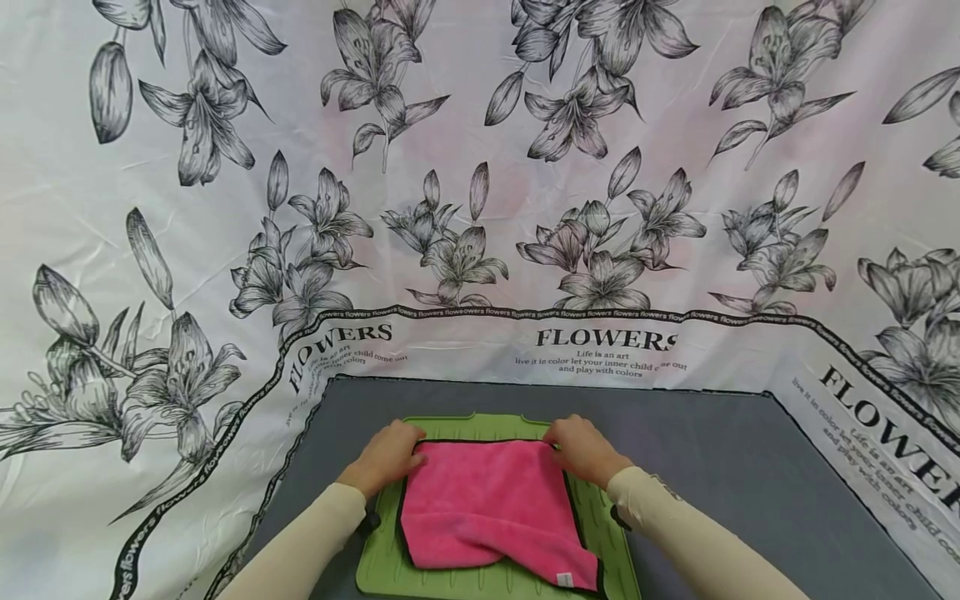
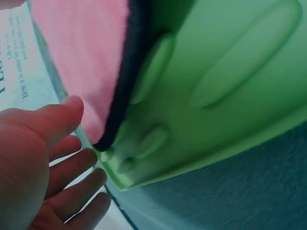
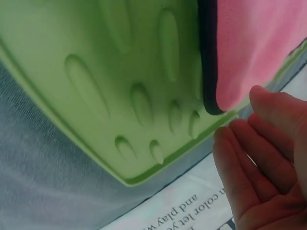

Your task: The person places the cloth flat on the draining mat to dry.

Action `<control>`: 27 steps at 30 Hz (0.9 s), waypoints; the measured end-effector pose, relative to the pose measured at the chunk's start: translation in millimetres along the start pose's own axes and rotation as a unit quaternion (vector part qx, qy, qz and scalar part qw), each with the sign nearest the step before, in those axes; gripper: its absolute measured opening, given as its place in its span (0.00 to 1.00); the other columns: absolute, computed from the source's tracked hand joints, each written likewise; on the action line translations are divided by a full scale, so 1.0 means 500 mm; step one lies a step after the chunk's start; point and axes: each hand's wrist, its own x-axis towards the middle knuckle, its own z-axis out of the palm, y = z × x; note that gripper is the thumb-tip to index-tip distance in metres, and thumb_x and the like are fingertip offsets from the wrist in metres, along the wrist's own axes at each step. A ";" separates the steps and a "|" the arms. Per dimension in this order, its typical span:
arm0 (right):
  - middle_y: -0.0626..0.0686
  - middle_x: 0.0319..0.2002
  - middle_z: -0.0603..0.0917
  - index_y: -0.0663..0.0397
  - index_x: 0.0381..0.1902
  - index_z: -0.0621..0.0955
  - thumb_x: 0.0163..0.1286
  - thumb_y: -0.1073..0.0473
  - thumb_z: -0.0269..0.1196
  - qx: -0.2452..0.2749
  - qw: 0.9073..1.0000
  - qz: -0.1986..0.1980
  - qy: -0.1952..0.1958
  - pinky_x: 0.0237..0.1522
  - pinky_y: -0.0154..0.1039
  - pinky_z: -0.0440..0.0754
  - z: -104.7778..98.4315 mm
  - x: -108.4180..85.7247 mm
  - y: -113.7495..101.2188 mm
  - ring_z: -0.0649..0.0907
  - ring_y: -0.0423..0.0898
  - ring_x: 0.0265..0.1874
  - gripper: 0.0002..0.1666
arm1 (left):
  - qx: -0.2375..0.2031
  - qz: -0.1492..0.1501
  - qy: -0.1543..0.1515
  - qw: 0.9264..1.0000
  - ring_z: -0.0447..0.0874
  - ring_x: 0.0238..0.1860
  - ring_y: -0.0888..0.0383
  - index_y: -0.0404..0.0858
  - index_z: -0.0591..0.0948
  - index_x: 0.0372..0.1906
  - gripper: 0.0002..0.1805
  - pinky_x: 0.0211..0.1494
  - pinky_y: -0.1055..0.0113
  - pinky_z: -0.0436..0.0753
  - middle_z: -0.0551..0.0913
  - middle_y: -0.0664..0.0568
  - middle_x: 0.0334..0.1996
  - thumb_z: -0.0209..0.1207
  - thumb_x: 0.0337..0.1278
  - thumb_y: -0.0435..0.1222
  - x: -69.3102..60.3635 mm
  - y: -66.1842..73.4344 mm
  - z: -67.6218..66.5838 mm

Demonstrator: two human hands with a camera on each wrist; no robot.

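We see a cloth (image 1: 487,487) on a tray (image 1: 382,571), its near part rumpled. At its far corners, the left hand (image 1: 388,456) has its fingers spread; the right hand (image 1: 587,451) keeps fingers together, thumb apart. Whether either touches cloth, we cannot tell.

2 hands (image 1: 384,460) (image 1: 587,451), 2 sleeves (image 1: 307,542) (image 1: 690,525), 1 cloth (image 1: 487,483) w/ 1 label (image 1: 564,579), 1 tray (image 1: 498,427) & 1 table (image 1: 697,467); 3 lg. FLOWERS headings (image 1: 607,338) tot. (incl. 1 cropped).

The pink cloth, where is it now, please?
In the head view, the pink cloth lies low-centre on the green tray, between left hand and right hand.
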 end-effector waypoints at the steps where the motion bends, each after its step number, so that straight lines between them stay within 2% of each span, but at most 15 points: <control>1: 0.42 0.18 0.77 0.53 0.23 0.88 0.68 0.73 0.70 0.003 1.000 0.008 0.000 0.25 0.36 0.67 0.005 0.003 -0.001 0.68 0.39 0.19 0.15 | 0.001 -0.003 0.003 1.000 0.80 0.27 0.55 0.41 0.86 0.30 0.10 0.32 0.58 0.77 0.80 0.53 0.23 0.75 0.66 0.34 0.000 0.000 0.004; 7: 0.42 0.17 0.78 0.49 0.22 0.87 0.71 0.70 0.71 -0.020 0.998 0.060 0.023 0.23 0.37 0.70 0.048 0.008 -0.002 0.72 0.38 0.18 0.18 | 0.013 -0.021 0.034 0.999 0.72 0.23 0.60 0.44 0.86 0.26 0.13 0.29 0.61 0.74 0.78 0.56 0.19 0.75 0.66 0.34 -0.001 -0.005 0.039; 12: 0.41 0.13 0.73 0.47 0.15 0.80 0.68 0.72 0.71 -0.046 0.996 0.053 0.061 0.23 0.36 0.68 0.076 0.010 0.000 0.68 0.37 0.17 0.24 | 0.025 -0.020 0.070 0.997 0.78 0.24 0.62 0.47 0.89 0.25 0.12 0.29 0.62 0.78 0.82 0.58 0.22 0.73 0.67 0.34 -0.001 -0.008 0.054; 14: 0.42 0.13 0.74 0.47 0.14 0.81 0.68 0.73 0.70 -0.042 0.996 0.047 0.066 0.23 0.36 0.69 0.074 0.010 0.000 0.69 0.37 0.17 0.25 | 0.028 -0.014 0.076 0.997 0.78 0.23 0.61 0.47 0.88 0.22 0.16 0.28 0.62 0.78 0.82 0.57 0.20 0.72 0.69 0.34 0.000 -0.005 0.053; 17: 0.44 0.16 0.81 0.49 0.18 0.87 0.67 0.74 0.69 -0.036 0.996 0.047 0.064 0.23 0.36 0.74 0.062 0.009 0.004 0.76 0.39 0.18 0.20 | 0.033 -0.008 0.079 0.996 0.77 0.22 0.61 0.48 0.86 0.20 0.19 0.28 0.61 0.78 0.81 0.58 0.18 0.71 0.71 0.35 0.004 -0.002 0.046; 20: 0.44 0.20 0.85 0.49 0.22 0.91 0.66 0.74 0.69 -0.033 0.996 0.054 0.065 0.23 0.36 0.76 0.045 0.009 0.013 0.80 0.40 0.19 0.18 | 0.036 0.000 0.088 0.995 0.81 0.23 0.59 0.49 0.88 0.21 0.18 0.29 0.59 0.81 0.83 0.58 0.19 0.70 0.72 0.35 0.013 0.000 0.035; 24: 0.43 0.17 0.79 0.48 0.20 0.88 0.68 0.72 0.69 -0.037 0.994 0.065 0.076 0.23 0.38 0.73 0.029 0.013 0.033 0.73 0.39 0.19 0.18 | 0.047 0.011 0.109 0.993 0.87 0.26 0.55 0.49 0.93 0.28 0.13 0.32 0.58 0.85 0.87 0.57 0.22 0.70 0.72 0.34 0.035 0.000 0.024; 27: 0.42 0.16 0.75 0.48 0.19 0.85 0.69 0.71 0.68 -0.039 0.993 0.071 0.083 0.23 0.38 0.69 0.024 0.018 0.046 0.70 0.40 0.19 0.19 | 0.046 0.018 0.121 0.991 0.88 0.27 0.54 0.48 0.93 0.29 0.12 0.32 0.58 0.86 0.89 0.56 0.24 0.69 0.72 0.33 0.053 0.001 0.020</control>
